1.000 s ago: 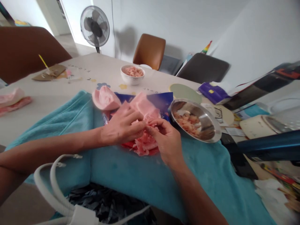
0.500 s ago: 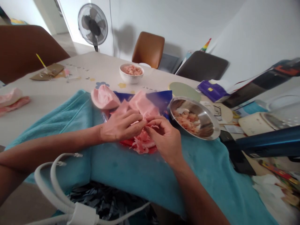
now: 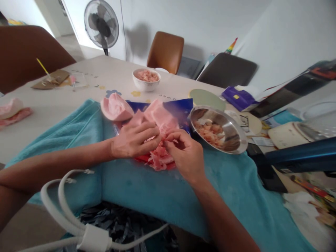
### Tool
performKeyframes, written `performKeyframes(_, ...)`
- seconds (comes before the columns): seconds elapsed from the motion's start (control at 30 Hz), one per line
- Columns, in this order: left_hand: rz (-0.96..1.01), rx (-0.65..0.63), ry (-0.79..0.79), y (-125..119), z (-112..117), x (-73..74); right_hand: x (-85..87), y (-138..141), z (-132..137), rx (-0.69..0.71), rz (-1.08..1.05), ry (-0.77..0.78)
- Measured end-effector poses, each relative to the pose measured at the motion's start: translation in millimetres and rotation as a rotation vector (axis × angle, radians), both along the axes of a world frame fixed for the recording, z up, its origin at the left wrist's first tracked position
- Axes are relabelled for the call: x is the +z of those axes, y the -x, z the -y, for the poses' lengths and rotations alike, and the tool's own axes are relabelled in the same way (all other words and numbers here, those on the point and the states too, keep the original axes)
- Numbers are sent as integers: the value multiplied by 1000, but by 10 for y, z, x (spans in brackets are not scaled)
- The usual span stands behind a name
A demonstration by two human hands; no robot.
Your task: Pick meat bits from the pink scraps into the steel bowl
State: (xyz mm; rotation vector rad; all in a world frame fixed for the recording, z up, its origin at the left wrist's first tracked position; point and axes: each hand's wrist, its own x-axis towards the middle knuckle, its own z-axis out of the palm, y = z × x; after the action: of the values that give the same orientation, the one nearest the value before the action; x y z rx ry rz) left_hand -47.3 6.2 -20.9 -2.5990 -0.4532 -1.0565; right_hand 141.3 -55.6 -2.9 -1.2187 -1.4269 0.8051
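My left hand [image 3: 138, 140] and my right hand [image 3: 186, 152] meet over the middle of the lap. Fingertips of both pinch a small pink pomelo segment [image 3: 163, 137], mostly hidden between them. Just below lie torn pink membrane scraps [image 3: 159, 158] on a red and blue plastic sheet [image 3: 183, 105]. Behind the hands rest thick pink rind pieces [image 3: 160, 113], and a cupped piece of rind [image 3: 117, 107] sits to their left. A steel bowl [image 3: 237, 138] to the right, tilted, holds peeled pulp [image 3: 211, 134].
A teal towel [image 3: 147, 192] spreads under the work. On the table [image 3: 86, 66] stands a white bowl [image 3: 147, 85] of pulp. Right of it are a green round mat [image 3: 206, 98] and a purple tissue pack [image 3: 238, 98]. A white cable [image 3: 61, 203] hangs in front, lower left.
The hands stay together over the scraps, with the right fingertips shifting slightly at the segment. The whole view has tilted a little; the bowls and rind have not moved.
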Motion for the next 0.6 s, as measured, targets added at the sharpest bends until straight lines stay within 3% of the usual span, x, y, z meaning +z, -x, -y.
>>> performKeyframes(0.1,17,-8,-102,7,3,-19,-12,-12,-9,19,-29,23)
performKeyframes(0.27,88,-59,42,6,2,-52,47,-39,0,-4,-10,42)
performKeyframes(0.4,150,-120,46,-20,7,-30,86,-54,15,-34,-44,89)
performKeyframes(0.6,287,-179,264,-80,54,-14,55,-58,-11,91,-392,235)
